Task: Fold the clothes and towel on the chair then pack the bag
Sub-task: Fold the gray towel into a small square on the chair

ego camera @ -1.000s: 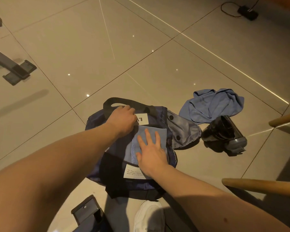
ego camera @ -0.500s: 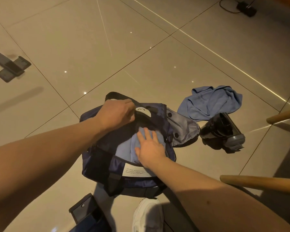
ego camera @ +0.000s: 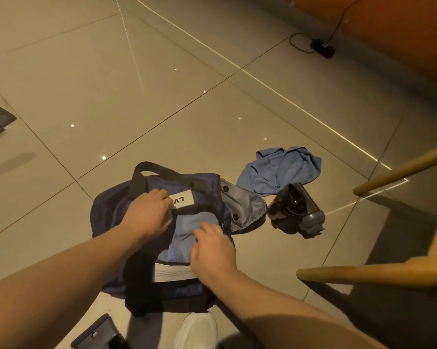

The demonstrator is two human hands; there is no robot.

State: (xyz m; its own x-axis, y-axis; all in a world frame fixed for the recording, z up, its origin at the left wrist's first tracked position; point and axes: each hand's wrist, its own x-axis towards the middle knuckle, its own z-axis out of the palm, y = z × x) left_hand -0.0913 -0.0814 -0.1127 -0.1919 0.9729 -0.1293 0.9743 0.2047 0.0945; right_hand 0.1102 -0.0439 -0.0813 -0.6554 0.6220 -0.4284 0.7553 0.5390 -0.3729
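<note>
Head view: my left hand [ego camera: 149, 212] grips the black rim of the navy bag [ego camera: 111, 210] at its open mouth. The bag rests on the floor tiles [ego camera: 212, 109]. My right hand [ego camera: 212, 245] bears down, fingers bent, on the light blue garment [ego camera: 187, 227] inside the bag; I cannot tell whether it pinches the fabric. A crumpled blue cloth [ego camera: 280, 170] lies beyond the bag, just beside a toppled dark bottle [ego camera: 298, 210].

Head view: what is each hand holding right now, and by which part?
Left hand grips the navy bag by its black-trimmed opening edge beside the white label. Right hand lies on the blue cloth inside; a grip cannot be told.
</note>
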